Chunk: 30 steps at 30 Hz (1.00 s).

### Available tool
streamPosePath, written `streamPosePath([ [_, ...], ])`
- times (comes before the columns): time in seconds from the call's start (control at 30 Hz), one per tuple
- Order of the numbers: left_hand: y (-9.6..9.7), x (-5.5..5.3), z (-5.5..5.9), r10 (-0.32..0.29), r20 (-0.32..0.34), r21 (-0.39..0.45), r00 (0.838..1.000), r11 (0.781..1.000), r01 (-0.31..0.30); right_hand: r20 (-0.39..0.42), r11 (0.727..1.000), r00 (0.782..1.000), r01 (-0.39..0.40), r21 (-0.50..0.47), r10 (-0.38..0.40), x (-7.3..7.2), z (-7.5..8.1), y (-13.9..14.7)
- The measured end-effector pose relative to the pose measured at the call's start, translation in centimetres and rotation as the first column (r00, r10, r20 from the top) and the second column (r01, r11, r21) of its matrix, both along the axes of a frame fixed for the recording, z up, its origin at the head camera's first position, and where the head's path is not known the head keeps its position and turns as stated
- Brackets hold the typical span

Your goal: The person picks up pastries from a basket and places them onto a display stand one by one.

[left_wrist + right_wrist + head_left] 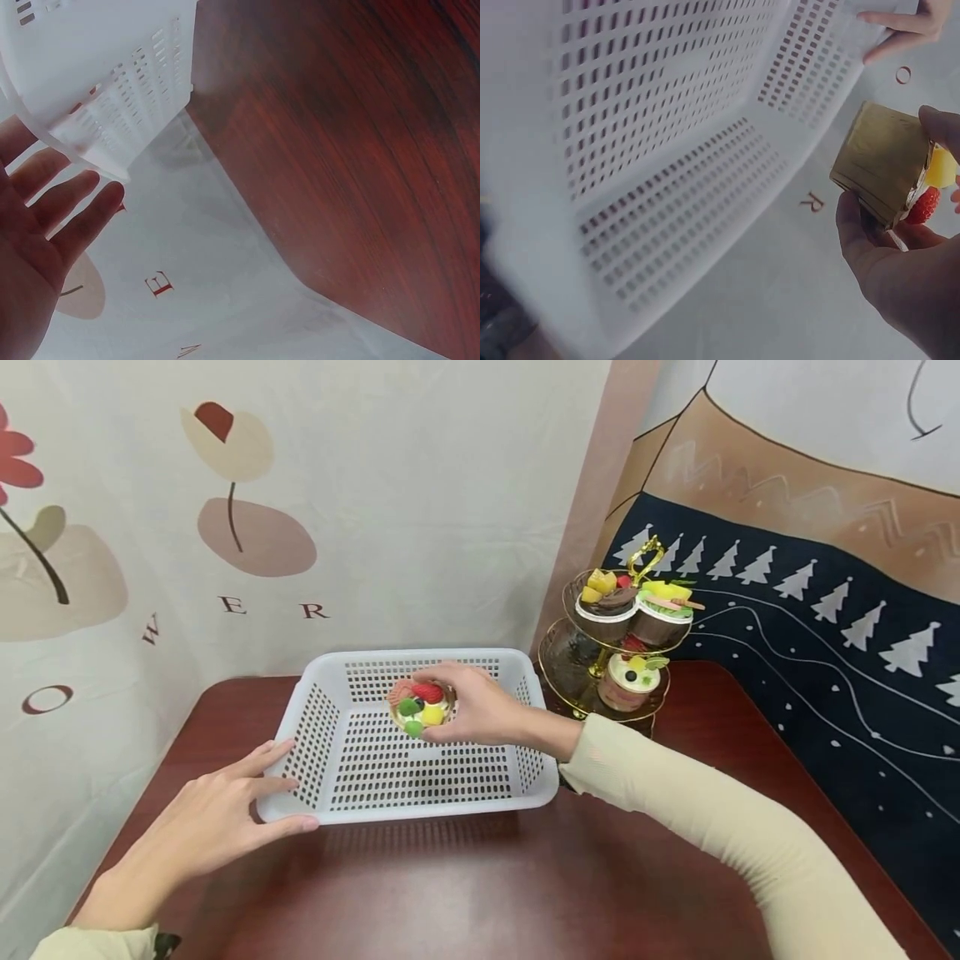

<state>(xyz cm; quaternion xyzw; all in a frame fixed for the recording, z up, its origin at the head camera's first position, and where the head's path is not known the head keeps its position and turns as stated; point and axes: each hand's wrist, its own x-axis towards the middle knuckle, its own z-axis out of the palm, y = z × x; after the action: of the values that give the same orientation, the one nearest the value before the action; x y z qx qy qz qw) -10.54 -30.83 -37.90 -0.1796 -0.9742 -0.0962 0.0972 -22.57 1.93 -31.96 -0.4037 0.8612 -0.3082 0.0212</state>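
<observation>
My right hand [480, 706] holds a small fruit-topped cupcake [412, 706] above the inside of a white perforated plastic basket [420, 814]. Strawberry, yellow and green pieces top this cupcake, and the right wrist view shows its gold wrapper [881, 161] between my thumb and fingers. At the basket's left end, my left hand [217, 810] rests with spread, mostly straight fingers on the rim. The left wrist view also has these fingers [82, 217] right at the basket's edge [82, 161]. Nothing lies on the visible part of the basket floor.
A gold-rimmed tiered stand [558, 681] is close behind the basket's right end. Two brown cupcakes [603, 606] sit on its upper tier, and a cream-topped cup [630, 683] on the lower one. Everything stands on a dark red wooden table [450, 885], with printed cloths [420, 527] behind.
</observation>
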Motion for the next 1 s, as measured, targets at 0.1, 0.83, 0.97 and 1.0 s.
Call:
streamPosePath([
  [0.1,0.0,0.1,0.0,0.004,-0.001,0.002,1.000,1.000,-0.004,-0.035,1.000,0.999,0.007,-0.022,-0.008,0.0,0.3,1.6],
  [0.83,0.0,0.1,0.1,-0.018,0.005,-0.005,1.000,1.000,0.018,-0.050,0.946,0.951,0.298,-0.130,-0.307,1.3,-0.3,14.1],
  [0.97,0.0,0.2,0.0,-0.014,-0.014,0.004,1.000,1.000,0.014,-0.038,0.933,0.940,0.332,-0.138,-0.340,1.3,-0.6,15.4],
  [1.0,0.0,0.2,0.0,-0.015,-0.016,0.006,1.000,1.000,0.015,-0.033,0.931,0.938,0.338,-0.140,-0.346,1.2,-0.7,15.7],
])
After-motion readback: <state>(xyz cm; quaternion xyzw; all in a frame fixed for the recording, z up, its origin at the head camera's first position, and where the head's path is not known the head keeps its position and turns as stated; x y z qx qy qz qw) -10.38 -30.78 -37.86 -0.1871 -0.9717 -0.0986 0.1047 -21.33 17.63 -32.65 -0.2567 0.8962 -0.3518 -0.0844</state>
